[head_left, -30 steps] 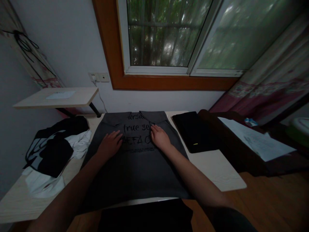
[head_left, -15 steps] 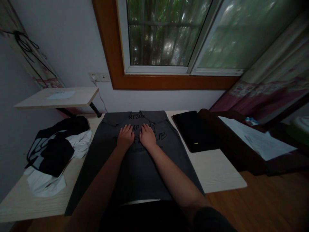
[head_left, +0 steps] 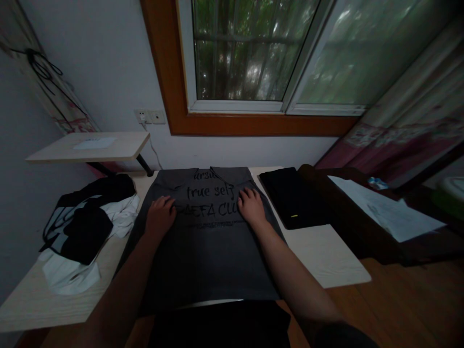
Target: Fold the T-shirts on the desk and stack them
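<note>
A dark grey T-shirt (head_left: 213,261) with black lettering lies spread flat on the pale wooden table (head_left: 328,256), its lower part reaching the near edge. My left hand (head_left: 160,214) rests palm down on the shirt, left of the lettering, with the fingers stretched out. On the other side, my right hand (head_left: 251,205) lies flat on the shirt at the right end of the lettering. Neither hand grips the cloth. Parts of the shirt's left side are hidden under my left forearm.
Crumpled black and white clothes (head_left: 85,227) lie at the table's left, below a small raised shelf (head_left: 90,150). A folded black garment (head_left: 290,198) sits right of the shirt. Farther right, a white paper sheet (head_left: 384,208) rests on a dark surface. A window (head_left: 253,58) is behind.
My hands came together over the middle of the lettering half a second ago. Now they have slid apart toward the shirt's two sides, uncovering the lettering.
</note>
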The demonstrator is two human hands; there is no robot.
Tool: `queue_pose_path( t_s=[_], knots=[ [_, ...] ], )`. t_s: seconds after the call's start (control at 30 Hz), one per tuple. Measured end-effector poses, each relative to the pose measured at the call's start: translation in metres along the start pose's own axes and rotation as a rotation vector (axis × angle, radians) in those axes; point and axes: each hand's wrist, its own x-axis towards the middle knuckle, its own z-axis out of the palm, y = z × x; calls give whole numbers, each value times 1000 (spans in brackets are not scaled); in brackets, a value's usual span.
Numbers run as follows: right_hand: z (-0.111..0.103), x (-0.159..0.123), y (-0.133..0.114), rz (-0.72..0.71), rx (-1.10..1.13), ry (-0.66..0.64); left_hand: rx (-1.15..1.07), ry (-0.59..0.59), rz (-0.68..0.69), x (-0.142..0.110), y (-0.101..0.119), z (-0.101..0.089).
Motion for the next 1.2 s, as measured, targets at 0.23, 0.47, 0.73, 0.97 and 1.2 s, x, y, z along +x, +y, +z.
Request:
queue_pose_path(
  t_s=[0.23, 0.47, 0.73, 0.97, 1.2],
  knots=[
    [-3, 3, 28, 92, -96, 48, 86, 108, -218, -6, -42, -3],
    [3, 12, 37, 156, -150, -3, 157, 40, -322, 4, -36, 3],
    [5, 21, 42, 130, -122, -64, 100, -36, -365, 20, -39, 3],
    [8, 29, 44, 134, -108, -79, 47, -23, -347, 29, -37, 0],
    [9, 36, 46, 121, -110, -82, 84, 16, -345, 35, -45, 9]
  ],
)
